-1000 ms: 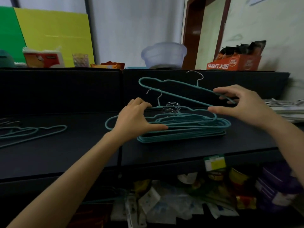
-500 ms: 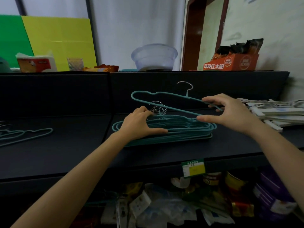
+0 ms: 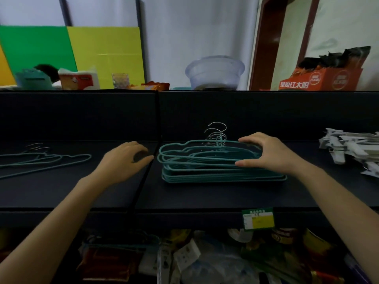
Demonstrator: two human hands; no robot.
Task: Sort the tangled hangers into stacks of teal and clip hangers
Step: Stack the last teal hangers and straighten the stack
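Orange carton [image 3: 320, 79] up top holds dark packets and is printed "草原红太阳". Clear bowl [image 3: 214, 72] sits beside it, contents unclear. Teal hanger stack [image 3: 205, 169], thin wire with silver hooks, lies mid-shelf [image 3: 205, 197]. Right hand [image 3: 266, 153] grips its right end. Left hand [image 3: 123, 158] hangs loosely curled and holds nothing, just left of the stack. White clip hangers [image 3: 348, 148] lie far right. Shelf tag [image 3: 258, 219] is unreadable.

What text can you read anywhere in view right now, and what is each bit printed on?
"草原红太阳": front of the orange box, top right.
Round logos on that box: too blurred.
Price tag on the shelf edge: too small to read.
Red-and-white pack, top left: print blurred.
Packets below the shelf: unreadable.
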